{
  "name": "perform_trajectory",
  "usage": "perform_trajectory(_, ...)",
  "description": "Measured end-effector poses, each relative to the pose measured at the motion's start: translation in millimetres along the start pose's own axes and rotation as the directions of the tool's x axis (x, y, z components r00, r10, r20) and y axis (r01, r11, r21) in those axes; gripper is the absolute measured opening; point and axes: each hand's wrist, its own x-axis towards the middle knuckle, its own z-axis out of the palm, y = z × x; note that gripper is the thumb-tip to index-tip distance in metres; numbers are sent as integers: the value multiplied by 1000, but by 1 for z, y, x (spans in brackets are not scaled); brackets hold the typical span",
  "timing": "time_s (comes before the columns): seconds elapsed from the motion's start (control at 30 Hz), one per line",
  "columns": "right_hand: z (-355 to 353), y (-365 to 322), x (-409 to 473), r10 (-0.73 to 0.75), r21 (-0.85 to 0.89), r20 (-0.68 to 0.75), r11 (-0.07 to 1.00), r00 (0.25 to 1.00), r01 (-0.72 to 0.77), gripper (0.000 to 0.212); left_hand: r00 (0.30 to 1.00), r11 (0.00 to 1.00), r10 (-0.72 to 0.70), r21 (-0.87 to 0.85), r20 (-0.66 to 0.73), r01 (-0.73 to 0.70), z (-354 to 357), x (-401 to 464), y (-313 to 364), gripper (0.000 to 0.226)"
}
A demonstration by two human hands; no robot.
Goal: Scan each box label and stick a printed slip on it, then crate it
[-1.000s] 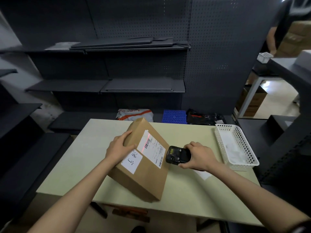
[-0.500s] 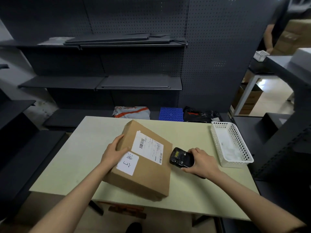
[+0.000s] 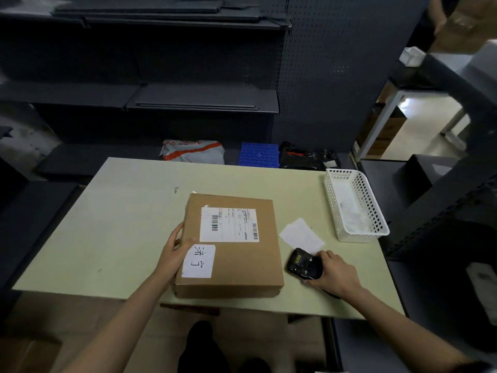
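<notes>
A flat brown cardboard box (image 3: 236, 262) lies flat on the pale table (image 3: 113, 227), near its front edge. On top it carries a white shipping label (image 3: 229, 224) with barcodes and a small white slip (image 3: 199, 261) with handwritten characters. My left hand (image 3: 174, 251) grips the box's left edge, thumb on top beside the slip. My right hand (image 3: 332, 275) holds a black handheld scanner (image 3: 304, 266) low over the table, just right of the box. A loose white paper slip (image 3: 301, 235) lies on the table beyond the scanner.
A white perforated basket (image 3: 357, 232) stands at the table's right edge. Dark shelving runs behind the table, with a white-and-orange parcel bag (image 3: 192, 151), a blue crate (image 3: 258, 155) and black items at floor level. Another person carries a carton (image 3: 462, 28) at top right.
The box has gone from tilted up toward the scanner to lying flat on the table. My right hand drew the scanner back and lowered it to the table, uncovering the loose slip.
</notes>
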Motion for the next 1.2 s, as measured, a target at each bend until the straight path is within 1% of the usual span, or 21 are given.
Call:
perform_trajectory(0.23,11,-4,6,4,6,48,1000,999,-4,80,1000,999,-22,29,13,22,14,13,-10,69)
perform_trajectory(0.33,15,-6,9,5,17,51,1000,999,-6,76,1000,997,9,71,7,-9,20,16,-14,73)
perform_trajectory(0.4,15,-4,10,-14,-8,48,1000,999,15,75,999,997,36,73,-3,-35,24,17,-15,73)
perform_trajectory(0.47,14,-1,11,-38,-21,24,999,999,38,71,998,995,62,83,-15,-61,25,18,-16,71)
perform_trajectory(0.6,6,1,28,2,115,-71,993,997,6,52,997,991,76,111,-26,-73,22,22,-18,71)
perform_trajectory(0.67,3,0,43,3,120,-91,993,996,8,48,997,991,73,111,-30,-69,20,28,-18,72)
perform_trajectory(0.8,2,-9,68,20,74,-69,997,997,-15,53,997,992,69,105,-39,-65,14,41,-14,73)
perform_trajectory(0.93,6,-17,80,96,-3,-1,995,995,-96,63,997,990,75,119,-15,-73,6,52,-9,75)
perform_trajectory(1.03,9,-20,86,148,-28,41,989,988,-147,64,997,985,76,154,10,-77,-3,63,-4,76)
perform_trajectory(1.1,8,-20,89,172,-15,43,985,984,-172,59,995,977,96,188,34,-101,-7,70,2,69)
perform_trajectory(1.2,3,-19,94,172,-40,14,984,985,-172,39,991,958,111,257,73,-127,-13,78,9,66)
